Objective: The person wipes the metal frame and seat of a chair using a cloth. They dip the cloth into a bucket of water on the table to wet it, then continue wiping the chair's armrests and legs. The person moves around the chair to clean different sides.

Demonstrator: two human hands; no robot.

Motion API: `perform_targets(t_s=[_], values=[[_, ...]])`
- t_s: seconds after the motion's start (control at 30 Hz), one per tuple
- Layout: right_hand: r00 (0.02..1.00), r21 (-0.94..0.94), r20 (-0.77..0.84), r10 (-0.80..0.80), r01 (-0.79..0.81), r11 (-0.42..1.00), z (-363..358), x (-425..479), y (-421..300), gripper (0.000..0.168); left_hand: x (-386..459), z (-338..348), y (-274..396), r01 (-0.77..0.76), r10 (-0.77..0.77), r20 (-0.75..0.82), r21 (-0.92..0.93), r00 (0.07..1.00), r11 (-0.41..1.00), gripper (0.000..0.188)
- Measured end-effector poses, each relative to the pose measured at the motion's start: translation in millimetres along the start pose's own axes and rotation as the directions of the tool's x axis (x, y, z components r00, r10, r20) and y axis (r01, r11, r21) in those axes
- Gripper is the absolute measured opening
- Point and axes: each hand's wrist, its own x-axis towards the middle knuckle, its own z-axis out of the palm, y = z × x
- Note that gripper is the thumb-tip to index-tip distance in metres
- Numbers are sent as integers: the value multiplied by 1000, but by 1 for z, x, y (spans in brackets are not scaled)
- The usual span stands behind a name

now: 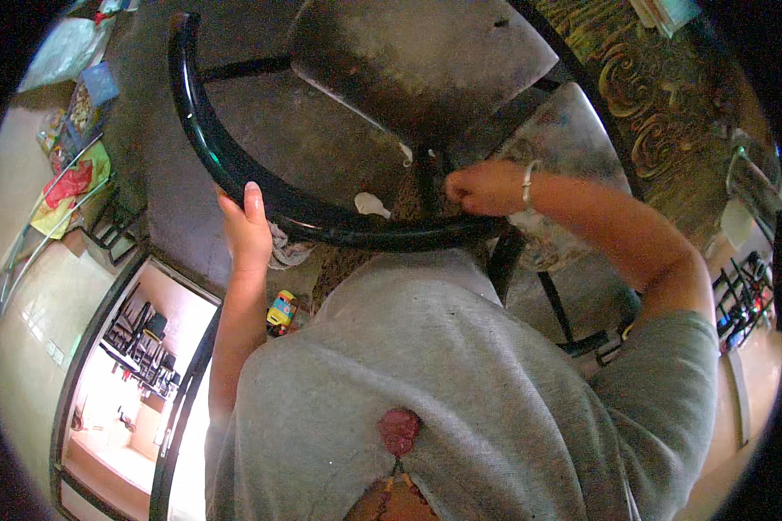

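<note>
A thick, glossy black tube (234, 159) curves in a wide arc in front of my body. My left hand (247, 225) grips it left of the middle, the thumb lying along its near surface. Just above the tube's right part is my right hand (485, 189), blurred, with its fingers curled; whether it holds something small cannot be told. Beyond the tube, a white spoon-shaped piece (371, 204) lies near a dark upright bar (423, 179). A crumpled grey cloth (288, 247) sits under the tube, right of my left hand.
A dark panel (423, 58) with pale edges lies ahead. Carved woodwork (651, 117) runs along the right. A small yellow and blue box (282, 309) is left of my body. Bags (72, 189) and thin pipes lie far left, above a bright doorway (137, 378).
</note>
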Motion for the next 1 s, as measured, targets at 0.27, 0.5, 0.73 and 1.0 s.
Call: perform_targets(t_s=[0.27,0.5,0.73,1.0], values=[[855,401,-501,-139,371,838,0,116,-106,14,14,-3,15,3,-5,14,121,1000,993,50],[885,309,-299,-358,445,841,23,52,-40,14,7,3,34,65,-65,4,35,998,997,51],[653,344,-752,-94,510,788,0,151,-100,15,7,5,47,23,-24,0,114,1000,993,50],[788,-82,-370,-492,500,862,24,34,-55,7,3,3,46,97,-96,-21,64,995,993,47]])
